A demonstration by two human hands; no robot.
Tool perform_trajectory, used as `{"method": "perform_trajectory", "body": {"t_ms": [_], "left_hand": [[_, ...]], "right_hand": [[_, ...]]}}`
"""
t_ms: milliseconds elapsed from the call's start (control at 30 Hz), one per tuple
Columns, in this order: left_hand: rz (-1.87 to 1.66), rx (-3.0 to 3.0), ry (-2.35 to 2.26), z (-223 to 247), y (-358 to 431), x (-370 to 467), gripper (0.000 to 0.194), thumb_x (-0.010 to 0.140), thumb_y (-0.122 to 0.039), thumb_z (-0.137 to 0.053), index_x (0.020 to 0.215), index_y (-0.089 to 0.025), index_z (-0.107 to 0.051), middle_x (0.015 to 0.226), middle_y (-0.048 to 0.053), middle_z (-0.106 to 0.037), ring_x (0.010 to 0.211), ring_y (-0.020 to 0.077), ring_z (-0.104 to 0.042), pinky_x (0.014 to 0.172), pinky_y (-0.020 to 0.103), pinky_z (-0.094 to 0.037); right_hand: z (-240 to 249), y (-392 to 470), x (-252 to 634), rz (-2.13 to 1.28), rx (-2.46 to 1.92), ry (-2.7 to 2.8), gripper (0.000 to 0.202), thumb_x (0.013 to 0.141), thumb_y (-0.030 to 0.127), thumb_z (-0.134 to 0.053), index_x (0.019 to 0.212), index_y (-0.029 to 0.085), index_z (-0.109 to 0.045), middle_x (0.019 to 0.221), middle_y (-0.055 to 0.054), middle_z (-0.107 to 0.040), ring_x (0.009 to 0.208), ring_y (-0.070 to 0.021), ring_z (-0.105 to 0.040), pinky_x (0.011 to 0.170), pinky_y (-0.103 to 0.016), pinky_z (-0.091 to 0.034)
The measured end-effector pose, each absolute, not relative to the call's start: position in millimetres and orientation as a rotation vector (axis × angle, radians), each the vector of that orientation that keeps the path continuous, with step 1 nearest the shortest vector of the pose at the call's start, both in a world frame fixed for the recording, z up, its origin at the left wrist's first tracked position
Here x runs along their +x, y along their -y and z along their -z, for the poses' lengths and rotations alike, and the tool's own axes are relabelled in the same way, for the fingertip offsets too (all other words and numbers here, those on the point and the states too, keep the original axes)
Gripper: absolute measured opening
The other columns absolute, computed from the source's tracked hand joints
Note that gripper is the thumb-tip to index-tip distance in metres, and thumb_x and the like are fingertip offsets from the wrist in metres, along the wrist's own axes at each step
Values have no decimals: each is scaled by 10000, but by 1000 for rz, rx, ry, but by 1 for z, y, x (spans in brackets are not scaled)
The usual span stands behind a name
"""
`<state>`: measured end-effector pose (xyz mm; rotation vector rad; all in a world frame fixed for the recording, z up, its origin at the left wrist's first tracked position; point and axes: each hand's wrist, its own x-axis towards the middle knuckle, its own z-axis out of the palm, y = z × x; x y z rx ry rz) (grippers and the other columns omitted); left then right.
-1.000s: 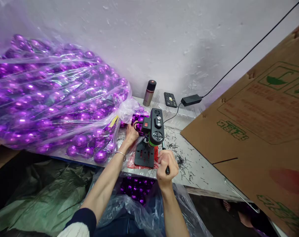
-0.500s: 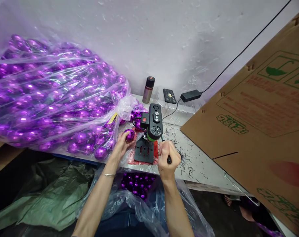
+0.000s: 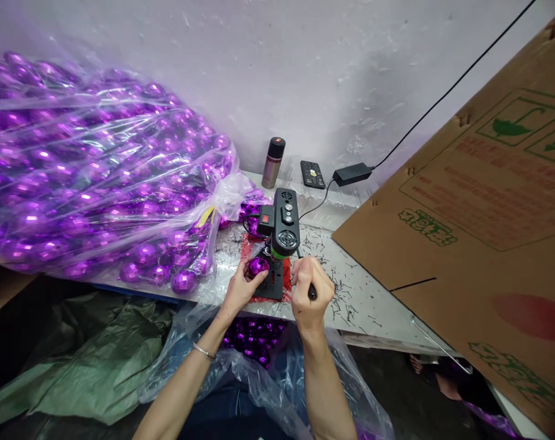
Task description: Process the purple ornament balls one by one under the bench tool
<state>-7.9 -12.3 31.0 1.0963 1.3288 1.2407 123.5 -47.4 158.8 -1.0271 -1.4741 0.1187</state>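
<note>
A shiny purple faceted ball (image 3: 258,266) is held in the fingers of my left hand (image 3: 241,286), over the left part of a small black bench drill press (image 3: 285,223). My right hand (image 3: 312,294) is wrapped round the press's lever handle (image 3: 312,291), whose black end pokes out of the fist. Under the press head lies the dark base plate (image 3: 274,287), partly covered by the ball and my left hand. A red sheet (image 3: 287,275) shows beneath the base. The tip of the tool is hidden behind the head and the ball.
A big clear bag (image 3: 98,177) of purple balls fills the left side. Below the table edge, more balls (image 3: 254,338) sit in an open plastic bag. A bottle (image 3: 272,162), a phone (image 3: 312,174) and a power adapter (image 3: 352,174) stand behind; a cardboard box (image 3: 470,232) leans at right.
My left hand has brought the purple ball to the right, from beside the press to just in front of its head. My right hand keeps its grip on the lever. The view has shifted slightly.
</note>
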Motion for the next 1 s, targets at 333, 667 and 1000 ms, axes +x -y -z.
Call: {"method": "perform_trajectory", "body": {"t_ms": [333,667,1000], "left_hand": [[-1239,1920,-1364,-17,11,-10,545,852,-407,-789,1315,-203,-586,1271,146,-708,1229,333,-669,1049,515,-538],[-1148,1803,-1381,-16,12,-15,586,812,-484,-811,1301,-222,-623,1272,153,-697,1273,358,-625,1106,550,-477],[-1207,1708,-1335,-14,4,2,563,801,-398,-805,1301,-208,-629,1327,139,-687,1288,330,-625,1171,528,-422]], "right_hand": [[-160,50,124,-72,-1031,1512,348,1014,131,-421,679,217,-459,656,17,-485,620,-104,-484,587,-270,-384],[-155,52,124,-84,-1011,1505,340,1000,105,-425,681,212,-478,667,14,-507,639,-112,-506,606,-274,-404],[-153,52,125,-87,-1012,1498,323,1001,121,-417,704,212,-505,678,3,-533,643,-124,-533,597,-282,-413]]}}
